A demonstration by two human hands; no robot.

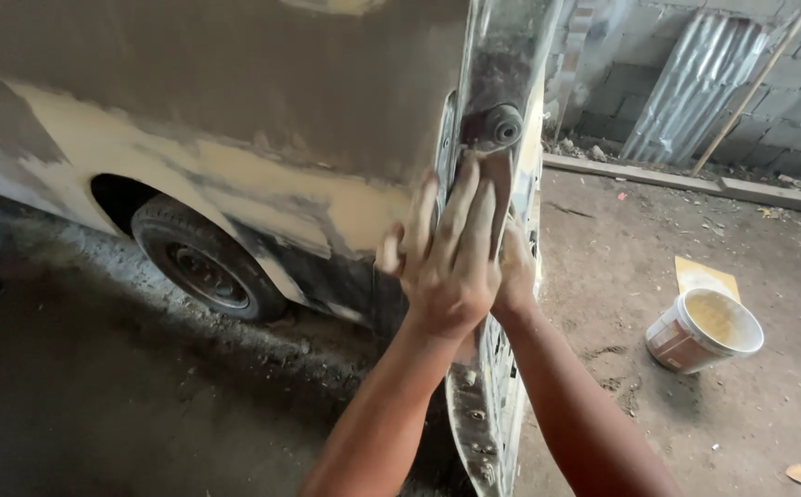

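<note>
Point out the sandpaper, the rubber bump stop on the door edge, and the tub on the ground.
sandpaper (499, 184): head view, brown strip showing above the fingertips.
rubber bump stop (504, 125): head view, its round dark face.
tub (688, 342): head view, its outer side wall below the rim.

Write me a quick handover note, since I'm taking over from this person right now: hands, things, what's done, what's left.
Left hand: flat, fingers spread, pressing a brownish sanding sheet on the car body's rear edge.
Right hand: mostly hidden behind the left, against the same edge.
Open tub tilted on the dirt floor, right.
Done: yellowish filler spread over the wheel arch, partly rubbed down.
Left: edge looks rough and patchy.
</note>
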